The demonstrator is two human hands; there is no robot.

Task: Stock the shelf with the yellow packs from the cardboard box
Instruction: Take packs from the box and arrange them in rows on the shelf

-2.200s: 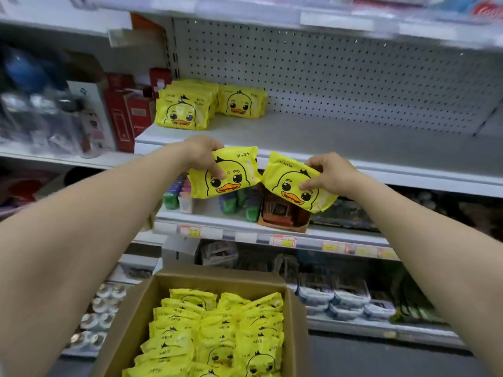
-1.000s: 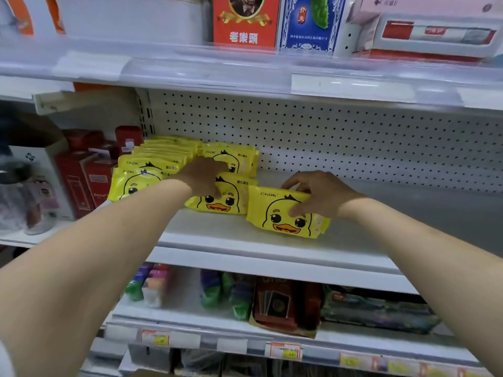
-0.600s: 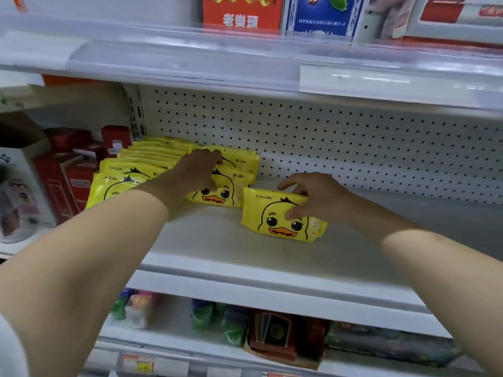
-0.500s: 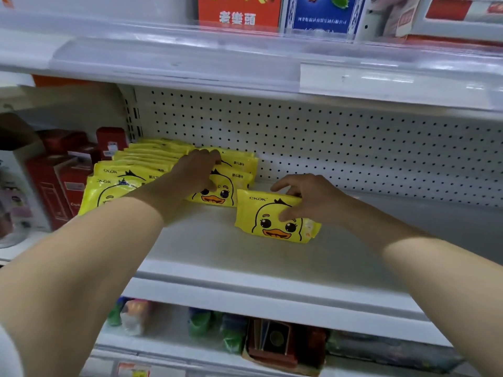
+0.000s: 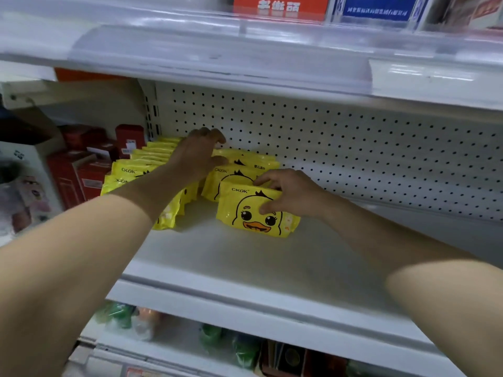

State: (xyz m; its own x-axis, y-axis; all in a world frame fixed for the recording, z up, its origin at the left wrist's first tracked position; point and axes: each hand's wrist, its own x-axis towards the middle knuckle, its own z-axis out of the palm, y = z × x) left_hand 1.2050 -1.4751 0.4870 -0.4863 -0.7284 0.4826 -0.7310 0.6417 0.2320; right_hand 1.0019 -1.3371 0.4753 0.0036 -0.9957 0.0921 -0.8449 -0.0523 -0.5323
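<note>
A yellow duck-face pack (image 5: 250, 213) stands nearly upright on the white shelf (image 5: 245, 262), and my right hand (image 5: 292, 195) grips its top edge with fingers behind and thumb in front. Behind it lean two more yellow packs (image 5: 239, 172). My left hand (image 5: 200, 156) rests with spread fingers on the tops of a row of several upright yellow packs (image 5: 136, 172) at the shelf's left. The cardboard box is out of view.
Red boxes (image 5: 89, 164) stand left of the yellow row, with a white box further left. A pegboard back wall (image 5: 353, 148) closes the shelf. The shelf above (image 5: 245, 55) overhangs. Coloured goods fill the shelf below (image 5: 231, 346).
Both packs went from in front of the lower shelf up onto this shelf. My right hand slid its pack left and tipped it upright. My left hand let go and moved onto the left row.
</note>
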